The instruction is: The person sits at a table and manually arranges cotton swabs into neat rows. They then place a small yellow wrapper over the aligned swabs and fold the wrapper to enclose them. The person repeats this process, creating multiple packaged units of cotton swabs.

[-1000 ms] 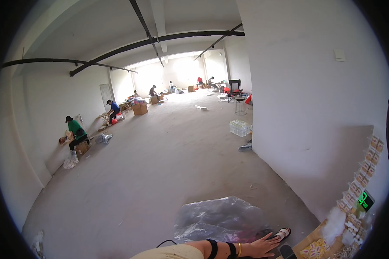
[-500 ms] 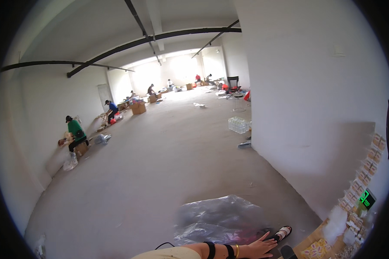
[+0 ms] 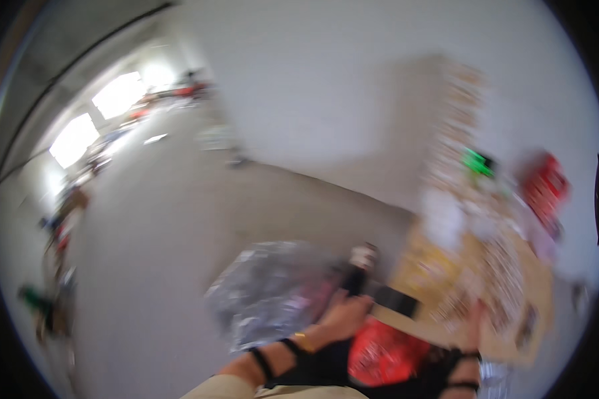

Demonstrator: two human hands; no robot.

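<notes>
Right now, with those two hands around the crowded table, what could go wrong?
The dark flat object sits at the edge of the table near the left hand, so a bump might knock it off. The small loose pieces near the right hand could scatter if brushed. The crumpled plastic on the floor lies close to a foot and might slip underfoot.

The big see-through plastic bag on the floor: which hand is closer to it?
Left. The left hand is just right of the plastic bag in this view; the right hand is farther right, at the tan tabletop.
</notes>
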